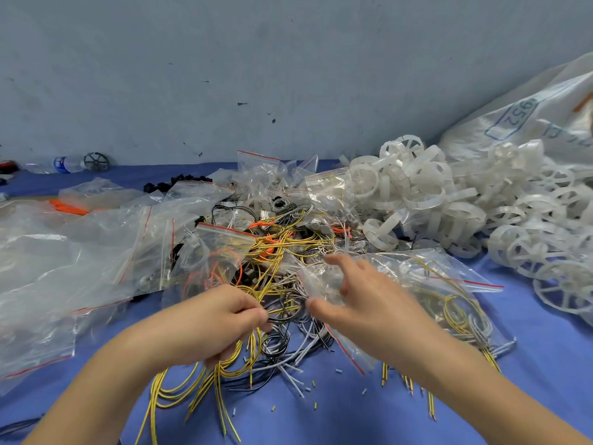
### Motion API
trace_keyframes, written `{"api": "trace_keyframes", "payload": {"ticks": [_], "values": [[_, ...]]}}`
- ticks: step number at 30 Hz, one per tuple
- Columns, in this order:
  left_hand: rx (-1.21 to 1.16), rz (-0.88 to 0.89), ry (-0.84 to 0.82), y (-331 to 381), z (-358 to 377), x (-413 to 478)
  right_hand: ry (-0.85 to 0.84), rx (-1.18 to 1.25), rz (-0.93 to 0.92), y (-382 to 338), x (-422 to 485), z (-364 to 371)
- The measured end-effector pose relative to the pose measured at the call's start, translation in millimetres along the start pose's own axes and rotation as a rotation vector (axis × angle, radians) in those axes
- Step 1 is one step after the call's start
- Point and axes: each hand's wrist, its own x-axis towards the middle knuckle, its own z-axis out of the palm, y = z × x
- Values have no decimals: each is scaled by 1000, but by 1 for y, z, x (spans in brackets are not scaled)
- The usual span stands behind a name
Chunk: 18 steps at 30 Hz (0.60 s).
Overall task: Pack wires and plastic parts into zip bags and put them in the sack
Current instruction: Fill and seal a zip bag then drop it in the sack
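Since the head view is the only one, everything is read from it. The wire tangle (279,342) of yellow, grey and black leads sits just below frame centre on the blue cloth (321,419), spilling toward 6 o'clock.

- **Handling:** light, springy, snag-prone. The leads will likely drag their neighbours along, so it is best to take them as a bunch at the coiled middle, not by the stripped ends.
- **Zip bag:** the zip bag (433,293), already part-filled with yellow wires, lies at 3 o'clock of the tangle. Its film is thin, slippery and floppy, so hold it at the mouth edge.
- **Plastic parts:** the white plastic wheels (449,200) are piled at 2 o'clock, rigid and light.
- **Sack:** the sack (529,117) is behind them at 2 o'clock.
- **Empty bags:** the empty bags (64,252) are heaped at 9 o'clock.
- **Left hand:** the left hand (224,319) comes in from 7 o'clock, knuckles up, fingers curled tight round a bunch of yellow leads.
- **Right hand:** the right hand (362,300) comes in from 5 o'clock, thumb and forefinger spread wide at the bag's crumpled mouth. It touches the film, but it is blurred, so I cannot tell if it pinches it.
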Motion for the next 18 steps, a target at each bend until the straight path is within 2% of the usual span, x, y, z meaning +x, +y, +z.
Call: {"api": "trace_keyframes", "payload": {"ticks": [3,8,14,18], "values": [[-87,11,-46,9,15,9,9,-114,6,-1,2,5],[-177,9,-60,17,23,16,56,-77,17,1,5,7],[-197,167,171,46,54,29,153,-55,19,0,2,3],[-441,146,88,69,64,42,203,-75,-38,-2,0,-1]]}}
